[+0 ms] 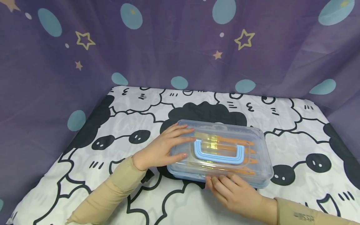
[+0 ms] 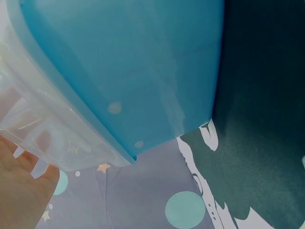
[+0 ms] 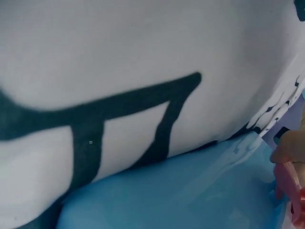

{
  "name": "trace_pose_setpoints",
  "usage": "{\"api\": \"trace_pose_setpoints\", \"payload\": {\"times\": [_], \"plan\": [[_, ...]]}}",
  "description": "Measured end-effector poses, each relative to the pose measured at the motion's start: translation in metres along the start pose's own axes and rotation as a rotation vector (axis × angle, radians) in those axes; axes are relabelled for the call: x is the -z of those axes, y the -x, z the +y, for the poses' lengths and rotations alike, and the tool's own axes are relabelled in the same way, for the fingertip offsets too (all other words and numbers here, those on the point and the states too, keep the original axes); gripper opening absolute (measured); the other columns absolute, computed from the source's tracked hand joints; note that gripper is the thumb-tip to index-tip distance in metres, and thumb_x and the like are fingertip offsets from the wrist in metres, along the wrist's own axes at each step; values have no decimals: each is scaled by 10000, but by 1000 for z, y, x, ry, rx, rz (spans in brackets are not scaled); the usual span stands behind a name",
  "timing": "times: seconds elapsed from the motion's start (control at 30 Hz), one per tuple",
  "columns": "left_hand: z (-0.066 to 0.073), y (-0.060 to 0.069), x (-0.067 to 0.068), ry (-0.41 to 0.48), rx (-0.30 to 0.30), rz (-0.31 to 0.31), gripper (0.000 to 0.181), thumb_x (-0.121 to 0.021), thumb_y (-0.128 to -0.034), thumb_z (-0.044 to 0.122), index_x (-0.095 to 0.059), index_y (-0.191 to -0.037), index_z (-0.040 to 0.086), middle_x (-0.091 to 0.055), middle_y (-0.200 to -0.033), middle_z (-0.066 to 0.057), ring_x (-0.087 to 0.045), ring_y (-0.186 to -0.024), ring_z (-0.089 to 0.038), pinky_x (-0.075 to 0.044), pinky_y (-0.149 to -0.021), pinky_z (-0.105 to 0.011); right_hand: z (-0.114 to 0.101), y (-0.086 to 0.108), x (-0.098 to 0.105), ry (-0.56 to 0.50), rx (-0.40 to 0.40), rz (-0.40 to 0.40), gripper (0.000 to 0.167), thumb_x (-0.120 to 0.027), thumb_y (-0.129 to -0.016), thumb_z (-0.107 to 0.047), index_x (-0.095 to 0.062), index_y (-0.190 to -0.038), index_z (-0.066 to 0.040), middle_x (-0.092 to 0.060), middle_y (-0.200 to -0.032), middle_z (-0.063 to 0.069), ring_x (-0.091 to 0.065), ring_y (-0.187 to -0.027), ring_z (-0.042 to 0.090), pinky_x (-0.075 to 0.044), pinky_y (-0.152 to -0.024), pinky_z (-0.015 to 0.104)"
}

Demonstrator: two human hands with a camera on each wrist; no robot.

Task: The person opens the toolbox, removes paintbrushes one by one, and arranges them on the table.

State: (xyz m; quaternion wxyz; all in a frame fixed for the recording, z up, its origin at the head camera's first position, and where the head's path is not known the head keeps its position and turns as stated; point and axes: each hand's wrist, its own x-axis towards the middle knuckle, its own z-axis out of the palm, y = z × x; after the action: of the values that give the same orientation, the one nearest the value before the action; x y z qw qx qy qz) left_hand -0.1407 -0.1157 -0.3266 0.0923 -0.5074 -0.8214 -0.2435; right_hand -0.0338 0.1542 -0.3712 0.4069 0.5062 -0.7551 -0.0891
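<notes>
A plastic storage box (image 1: 262, 156) with a see-through lid and a pale blue base sits on the cloth. A light blue handle (image 1: 219, 160) lies flat on its lid. Through the lid show several paintbrushes (image 1: 229, 140) with orange handles. My left hand (image 1: 161, 147) rests on the lid's left end, fingers spread. At the box's front edge, my right hand (image 1: 234, 193) has bent fingers. The right wrist view shows its thumb against a pink latch (image 3: 287, 183) beside the blue base (image 3: 190, 191); the other fingers are mostly cut off there.
A white cloth (image 1: 180, 206) with black cartoon sheep covers the table. Behind it and at both sides hangs a purple curtain (image 1: 174, 47) with stars and blue ovals. A small black object (image 1: 147, 176) shows by the left wrist.
</notes>
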Motion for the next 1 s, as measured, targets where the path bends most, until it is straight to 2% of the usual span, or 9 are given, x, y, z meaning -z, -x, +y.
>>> {"api": "trace_pose_setpoints", "payload": {"times": [0.33,0.67,1.0], "plan": [[1,0,1,9,7,2,445,-606,-901,327,-574,-1310,155,-452,-1450,-70,-338,-1379,-263,-189,-1166,-499,2,0,2,-17,-25,50,317,-315,-1015,-62,-599,-1150,-20,-627,-984,67,-537,-775,194,-419,-652,312],[1,0,1,7,7,4,443,-601,-907,336,-575,-1309,154,-448,-1452,-66,-335,-1380,-262,-188,-1166,-500,-2,1,4,6,-56,-41,319,-290,-1014,-48,-568,-1170,-25,-591,-1011,56,-508,-798,197,-393,-677,313],[0,0,0,16,6,3,453,-614,-897,324,-570,-1314,151,-445,-1455,-71,-328,-1383,-271,-187,-1165,-508,-3,-1,4,-6,-60,-25,322,-295,-1010,-43,-584,-1150,-24,-605,-1023,67,-529,-820,203,-396,-686,323]]}}
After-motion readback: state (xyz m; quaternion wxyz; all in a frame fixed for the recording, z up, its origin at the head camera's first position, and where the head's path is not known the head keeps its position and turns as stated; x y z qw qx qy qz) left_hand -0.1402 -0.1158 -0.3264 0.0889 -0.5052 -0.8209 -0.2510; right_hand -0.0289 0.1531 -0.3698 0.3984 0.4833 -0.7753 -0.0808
